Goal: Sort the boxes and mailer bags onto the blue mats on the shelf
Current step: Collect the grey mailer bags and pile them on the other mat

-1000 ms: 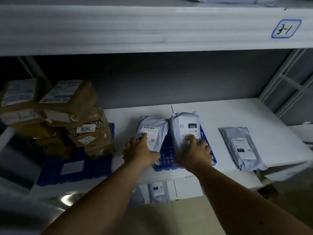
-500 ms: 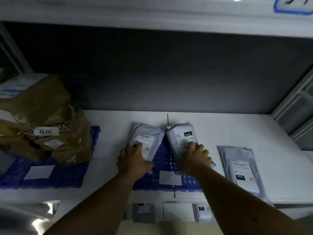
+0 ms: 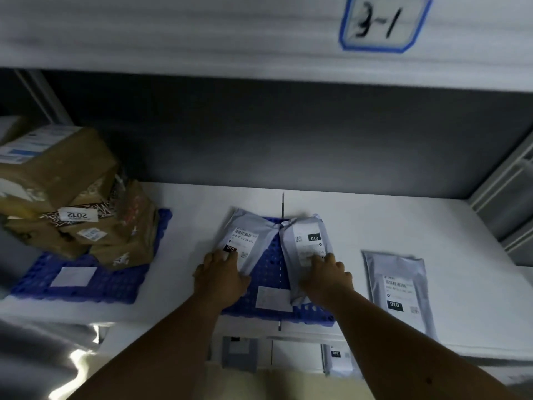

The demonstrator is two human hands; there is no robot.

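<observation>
Two grey mailer bags lie side by side on the middle blue mat (image 3: 271, 264) of the white shelf. My left hand (image 3: 218, 277) rests on the near end of the left mailer bag (image 3: 245, 235), fingers over its label. My right hand (image 3: 327, 277) presses on the right mailer bag (image 3: 304, 241), covering its near half. A third grey mailer bag (image 3: 399, 287) lies flat on the bare shelf to the right, off any mat. Several brown cardboard boxes (image 3: 75, 197) are stacked on the left blue mat (image 3: 86, 281).
The upper shelf's front edge carries a label reading 3-1 (image 3: 383, 21). A dark back wall closes the shelf bay. Metal uprights (image 3: 507, 197) stand at the right. Below the shelf edge, more grey bags (image 3: 336, 359) show on a lower level.
The view has dipped and come back up. Both hands stay on the two mailer bags on the middle mat, which have shifted only slightly.
</observation>
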